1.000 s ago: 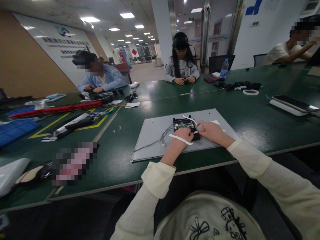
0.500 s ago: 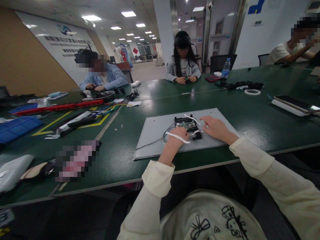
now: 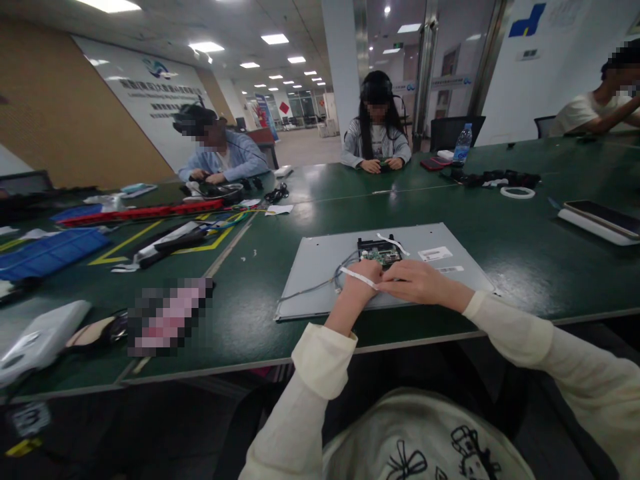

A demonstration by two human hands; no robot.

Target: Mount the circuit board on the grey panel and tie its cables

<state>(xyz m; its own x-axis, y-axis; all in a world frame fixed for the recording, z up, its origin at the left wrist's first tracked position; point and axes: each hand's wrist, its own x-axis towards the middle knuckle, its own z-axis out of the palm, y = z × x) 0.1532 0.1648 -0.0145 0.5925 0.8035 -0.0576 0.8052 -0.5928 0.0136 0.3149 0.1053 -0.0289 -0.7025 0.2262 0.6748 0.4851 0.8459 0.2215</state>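
Touching with the right hand (image 3: pixel 423 281) a white strip (image 3: pixel 359 276) across the left hand (image 3: pixel 355 293). Showing too little of the fingers (image 3: pixel 393 287) to tell any grasp.

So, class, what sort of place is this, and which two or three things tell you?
Probably an office, perhaps a meeting room used as a workroom: a large green table with people seated around it, a lettered wall sign and a glass door.
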